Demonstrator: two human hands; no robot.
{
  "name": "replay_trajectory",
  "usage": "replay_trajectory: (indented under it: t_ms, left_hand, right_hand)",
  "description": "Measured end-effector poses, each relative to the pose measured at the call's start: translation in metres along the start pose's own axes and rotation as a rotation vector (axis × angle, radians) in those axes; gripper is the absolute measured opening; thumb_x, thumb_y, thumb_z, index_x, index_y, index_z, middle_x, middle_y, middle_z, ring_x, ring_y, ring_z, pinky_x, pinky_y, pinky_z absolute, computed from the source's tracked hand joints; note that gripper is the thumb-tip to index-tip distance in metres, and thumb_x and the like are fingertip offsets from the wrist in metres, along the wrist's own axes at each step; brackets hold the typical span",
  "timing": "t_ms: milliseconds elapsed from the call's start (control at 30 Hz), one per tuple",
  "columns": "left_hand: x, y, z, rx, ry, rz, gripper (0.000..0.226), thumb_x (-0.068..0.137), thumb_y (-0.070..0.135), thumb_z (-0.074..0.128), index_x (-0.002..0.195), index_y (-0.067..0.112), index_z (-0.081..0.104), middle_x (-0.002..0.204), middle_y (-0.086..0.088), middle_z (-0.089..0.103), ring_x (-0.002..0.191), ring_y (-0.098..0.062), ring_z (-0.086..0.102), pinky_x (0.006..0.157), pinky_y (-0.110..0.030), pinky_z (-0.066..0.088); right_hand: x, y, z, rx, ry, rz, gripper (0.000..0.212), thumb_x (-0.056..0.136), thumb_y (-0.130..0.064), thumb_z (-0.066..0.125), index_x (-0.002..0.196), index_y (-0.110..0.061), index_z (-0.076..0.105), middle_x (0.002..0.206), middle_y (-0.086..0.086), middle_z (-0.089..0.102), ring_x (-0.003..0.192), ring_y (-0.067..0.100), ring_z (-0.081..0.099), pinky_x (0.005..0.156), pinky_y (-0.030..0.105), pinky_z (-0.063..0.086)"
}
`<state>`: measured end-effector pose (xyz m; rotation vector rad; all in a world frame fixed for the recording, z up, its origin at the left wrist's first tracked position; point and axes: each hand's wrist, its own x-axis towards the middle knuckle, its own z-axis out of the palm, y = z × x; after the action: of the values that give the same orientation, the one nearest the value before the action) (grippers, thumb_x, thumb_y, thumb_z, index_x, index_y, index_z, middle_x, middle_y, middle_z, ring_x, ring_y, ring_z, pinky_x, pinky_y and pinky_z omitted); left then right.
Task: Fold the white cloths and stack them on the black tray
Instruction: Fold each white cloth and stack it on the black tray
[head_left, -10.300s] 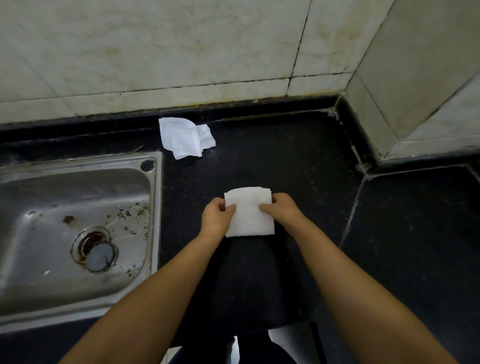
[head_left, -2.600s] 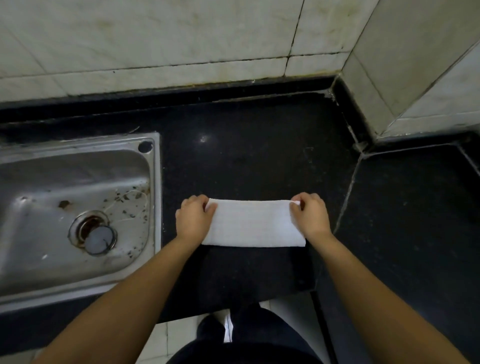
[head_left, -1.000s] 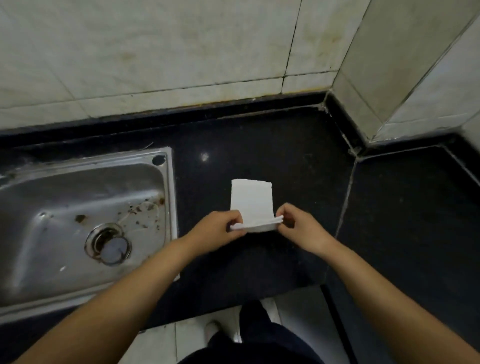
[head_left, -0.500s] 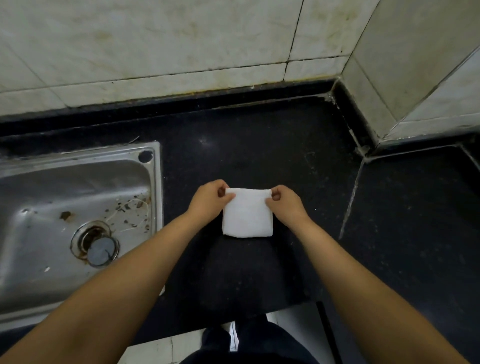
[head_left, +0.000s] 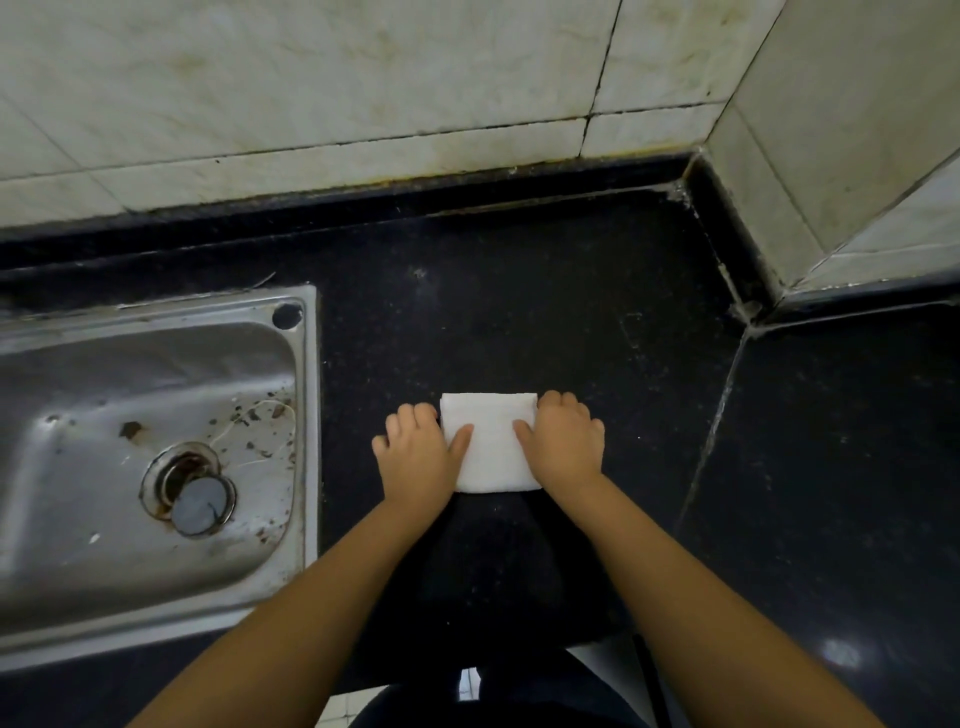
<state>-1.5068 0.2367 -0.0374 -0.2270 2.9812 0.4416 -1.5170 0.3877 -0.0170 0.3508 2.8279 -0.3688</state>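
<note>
A folded white cloth (head_left: 491, 441) lies flat as a small square on the black counter, at the far end of a matte black tray (head_left: 498, 571) that is hard to tell from the counter. My left hand (head_left: 415, 460) holds its left edge, thumb on top and fingers curled beside it. My right hand (head_left: 563, 447) holds the right edge the same way. Whether another cloth lies under this one is hidden.
A steel sink (head_left: 150, 457) with a drain plug (head_left: 200, 501) sits to the left, its rim close to my left hand. Tiled walls (head_left: 363, 93) close the back and the right corner. The black counter (head_left: 831, 467) continues to the right.
A second ago both hands were folding the cloth over in the air. It has since come down flat, and my hands have slid from its far corners to its sides.
</note>
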Motion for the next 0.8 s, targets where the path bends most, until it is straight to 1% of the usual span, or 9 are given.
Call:
replay_trajectory:
  t_ms: [133,200,267,333,433,533,667,733,800]
  left_hand:
    - [-0.002,-0.006,0.009,0.052,0.093,0.081,0.040,0.090,0.046,0.051,0.106,0.010,0.057,0.106,-0.010,0.056,0.098,-0.026,0.051,0.085,-0.038,0.038]
    - [-0.002,-0.007,0.007,0.032,0.065,0.095,0.037,0.091,0.043,0.050,0.107,0.011,0.057,0.111,-0.008,0.053,0.101,-0.025,0.048,0.089,-0.037,0.036]
    - [-0.001,-0.004,0.001,-0.016,-0.002,0.099,0.032,0.093,0.039,0.049,0.110,0.013,0.056,0.118,-0.006,0.049,0.110,-0.023,0.044,0.095,-0.036,0.032]
    - [0.000,0.001,-0.011,-0.156,-0.068,0.084,0.022,0.094,0.032,0.050,0.104,0.014,0.056,0.114,-0.004,0.051,0.110,-0.023,0.046,0.096,-0.037,0.034]
    - [-0.001,0.005,-0.034,-0.612,-0.249,0.032,0.009,0.093,0.023,0.052,0.093,0.014,0.050,0.097,-0.003,0.057,0.093,-0.019,0.055,0.076,-0.029,0.043]
    - [-0.014,0.005,-0.058,-0.917,-0.374,0.003,0.012,0.092,0.015,0.055,0.101,0.011,0.050,0.108,-0.010,0.062,0.092,-0.019,0.060,0.063,-0.026,0.047]
    - [-0.044,0.009,-0.079,-1.140,-0.692,-0.065,0.045,0.090,0.006,0.056,0.132,0.007,0.040,0.118,-0.008,0.058,0.092,-0.018,0.060,0.068,-0.031,0.051]
    - [-0.066,0.017,-0.083,-1.195,-0.931,-0.126,0.034,0.092,0.005,0.053,0.125,0.001,0.048,0.124,-0.014,0.058,0.090,-0.021,0.060,0.072,-0.035,0.050]
    - [-0.098,0.027,-0.085,-1.165,-1.163,-0.199,0.028,0.094,0.013,0.052,0.119,0.002,0.055,0.112,-0.013,0.063,0.088,-0.022,0.061,0.076,-0.038,0.049]
  right_hand:
    - [0.001,-0.009,-0.001,-0.035,-0.015,0.013,0.035,0.097,-0.031,0.045,0.123,-0.010,0.051,0.126,0.010,0.053,0.117,0.026,0.051,0.096,0.038,0.038]
    - [-0.002,-0.013,-0.002,-0.024,-0.017,0.042,0.031,0.097,-0.026,0.044,0.122,-0.010,0.053,0.125,0.011,0.054,0.116,0.027,0.051,0.095,0.038,0.039]
    - [-0.007,-0.014,-0.004,0.068,-0.026,0.090,0.029,0.096,-0.022,0.043,0.119,-0.008,0.054,0.122,0.012,0.057,0.113,0.029,0.053,0.093,0.039,0.040]
    - [-0.015,-0.013,-0.012,0.288,-0.054,0.167,0.026,0.093,-0.019,0.045,0.113,-0.005,0.054,0.115,0.012,0.059,0.108,0.031,0.056,0.088,0.037,0.043]
    - [-0.029,-0.006,-0.026,0.705,-0.072,0.264,0.014,0.091,-0.016,0.052,0.100,-0.005,0.053,0.094,0.006,0.058,0.092,0.025,0.056,0.073,0.030,0.042]
    - [-0.061,0.003,-0.040,1.055,-0.005,0.326,0.021,0.086,-0.010,0.058,0.106,-0.003,0.059,0.099,0.008,0.066,0.091,0.022,0.064,0.073,0.032,0.052]
    - [-0.129,0.018,-0.050,1.456,0.039,0.387,0.012,0.088,0.000,0.056,0.094,-0.006,0.064,0.088,0.009,0.067,0.078,0.020,0.064,0.068,0.031,0.052]
    - [-0.169,0.029,-0.048,1.525,0.095,0.445,0.011,0.088,-0.001,0.057,0.096,-0.004,0.065,0.092,0.011,0.068,0.080,0.023,0.065,0.070,0.034,0.053]
    - [-0.212,0.044,-0.043,1.570,0.176,0.493,0.021,0.088,-0.005,0.058,0.107,0.000,0.065,0.103,0.017,0.069,0.093,0.030,0.066,0.083,0.042,0.053]
